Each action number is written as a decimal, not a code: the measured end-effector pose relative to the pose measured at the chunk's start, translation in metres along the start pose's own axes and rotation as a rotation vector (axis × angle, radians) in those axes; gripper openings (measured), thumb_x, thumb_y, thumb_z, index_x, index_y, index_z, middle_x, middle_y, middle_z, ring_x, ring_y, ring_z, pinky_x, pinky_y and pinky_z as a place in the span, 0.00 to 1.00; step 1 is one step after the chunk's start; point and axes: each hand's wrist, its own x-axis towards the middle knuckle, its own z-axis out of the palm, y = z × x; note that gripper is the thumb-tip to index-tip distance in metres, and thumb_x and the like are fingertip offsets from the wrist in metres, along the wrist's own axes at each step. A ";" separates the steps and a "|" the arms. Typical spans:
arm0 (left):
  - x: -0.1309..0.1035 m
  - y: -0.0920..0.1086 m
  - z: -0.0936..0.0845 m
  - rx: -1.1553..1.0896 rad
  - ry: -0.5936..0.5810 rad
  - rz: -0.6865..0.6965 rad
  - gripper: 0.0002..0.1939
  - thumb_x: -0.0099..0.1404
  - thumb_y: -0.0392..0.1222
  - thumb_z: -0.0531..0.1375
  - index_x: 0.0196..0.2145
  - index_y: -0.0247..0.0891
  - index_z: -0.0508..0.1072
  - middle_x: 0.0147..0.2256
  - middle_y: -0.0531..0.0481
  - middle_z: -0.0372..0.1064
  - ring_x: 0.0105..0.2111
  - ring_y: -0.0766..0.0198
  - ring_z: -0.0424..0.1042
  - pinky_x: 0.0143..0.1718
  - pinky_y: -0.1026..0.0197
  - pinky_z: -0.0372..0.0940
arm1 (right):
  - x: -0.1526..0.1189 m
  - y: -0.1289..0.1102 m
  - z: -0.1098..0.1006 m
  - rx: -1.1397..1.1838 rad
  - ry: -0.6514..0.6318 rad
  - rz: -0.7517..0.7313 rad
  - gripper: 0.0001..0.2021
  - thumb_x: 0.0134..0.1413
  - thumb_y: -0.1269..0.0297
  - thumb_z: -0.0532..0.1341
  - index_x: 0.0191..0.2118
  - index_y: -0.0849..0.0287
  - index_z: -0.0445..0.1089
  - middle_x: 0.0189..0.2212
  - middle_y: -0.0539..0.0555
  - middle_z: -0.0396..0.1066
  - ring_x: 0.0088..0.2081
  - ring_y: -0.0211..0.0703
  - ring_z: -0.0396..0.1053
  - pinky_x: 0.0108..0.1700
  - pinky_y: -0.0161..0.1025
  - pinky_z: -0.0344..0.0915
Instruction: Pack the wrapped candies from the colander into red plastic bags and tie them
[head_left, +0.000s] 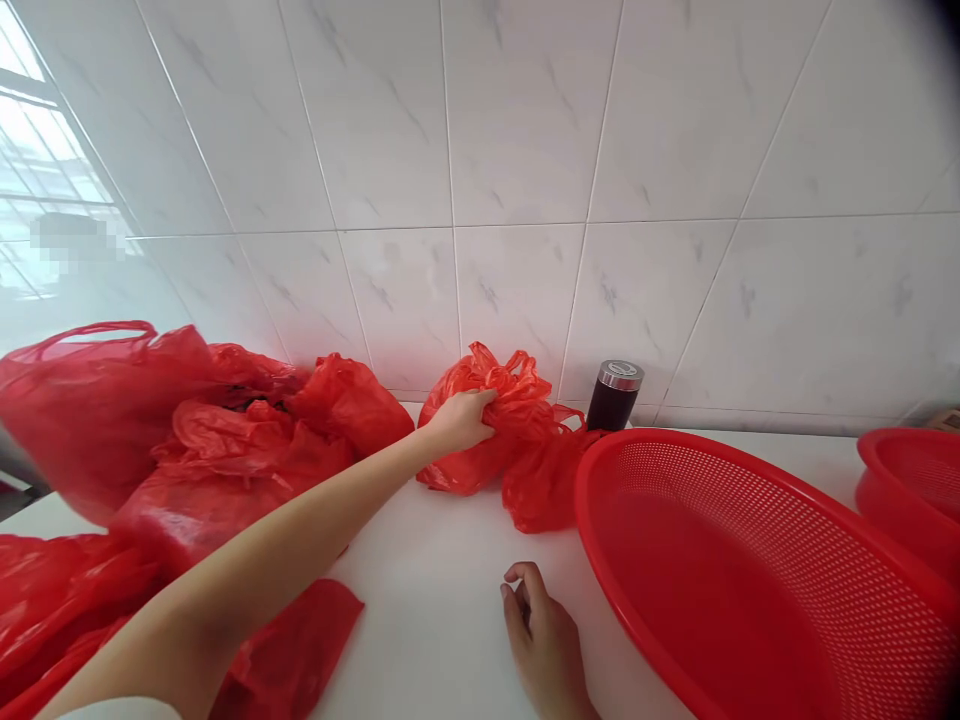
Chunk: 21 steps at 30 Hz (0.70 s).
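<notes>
My left hand reaches forward to a red plastic bag by the tiled wall, its fingers closed on the crumpled top. The bag looks filled, but its contents are hidden. A smaller red plastic bag lies against its right side. Over the white tabletop, nearer to me, my right hand is loosely curled, thumb close to the index finger, with nothing visible in it. Just right of that hand stands a large red mesh basket, with no items visible inside.
Several full red plastic bags crowd the left side, with a flat red bag near the front edge. A black flask with a silver lid stands by the wall behind the basket. Another red basket is at far right.
</notes>
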 end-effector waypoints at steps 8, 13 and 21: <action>-0.018 0.022 -0.004 0.007 -0.035 0.026 0.40 0.56 0.48 0.63 0.64 0.50 0.53 0.57 0.40 0.60 0.46 0.47 0.71 0.39 0.53 0.68 | -0.003 0.000 -0.002 -0.009 0.015 -0.013 0.10 0.63 0.55 0.48 0.37 0.53 0.59 0.17 0.42 0.51 0.18 0.37 0.56 0.20 0.30 0.51; -0.042 0.018 -0.043 0.030 -0.029 -0.038 0.49 0.55 0.61 0.63 0.67 0.61 0.39 0.68 0.46 0.40 0.59 0.40 0.58 0.45 0.50 0.67 | -0.002 0.000 -0.004 -0.017 0.023 -0.027 0.12 0.64 0.53 0.47 0.37 0.53 0.60 0.16 0.43 0.53 0.18 0.38 0.57 0.20 0.31 0.52; -0.070 -0.102 -0.082 0.209 0.029 -0.649 0.53 0.54 0.62 0.64 0.68 0.41 0.43 0.67 0.28 0.35 0.60 0.22 0.47 0.51 0.28 0.55 | -0.002 0.001 -0.003 -0.034 -0.037 0.021 0.12 0.63 0.52 0.46 0.38 0.52 0.59 0.17 0.42 0.53 0.19 0.39 0.58 0.22 0.31 0.53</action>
